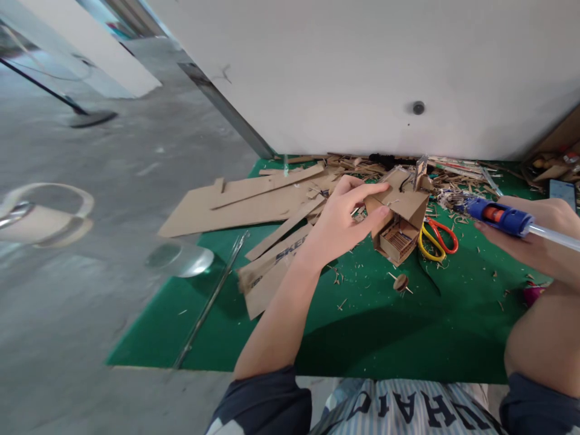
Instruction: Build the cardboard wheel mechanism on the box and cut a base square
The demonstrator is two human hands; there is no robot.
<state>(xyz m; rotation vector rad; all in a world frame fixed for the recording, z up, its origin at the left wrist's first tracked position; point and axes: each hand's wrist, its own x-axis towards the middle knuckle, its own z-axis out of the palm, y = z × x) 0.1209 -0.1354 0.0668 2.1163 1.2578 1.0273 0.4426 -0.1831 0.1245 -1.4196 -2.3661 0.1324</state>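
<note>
My left hand point(347, 220) grips the left side of a small cardboard house model point(399, 226), thumb and fingers on its top panel. A slatted part shows inside the model's open front. In my right hand point(530, 232) is a blue glue gun point(498, 214) with a clear glue stick point(555, 235) coming out of its back. The gun's tip points left at the model's right side; whether they touch I cannot tell. Scissors point(438, 237) with yellow and red handles lie just right of the model. A small cardboard disc on a stick point(401, 283) lies in front.
Long cardboard pieces point(244, 205) lie at the left of the green table point(389, 338). A clear cup point(181, 260) and several thin clear sticks point(211, 299) are near the left edge. Scraps line the white wall point(344, 78); a phone point(562, 193) is at right.
</note>
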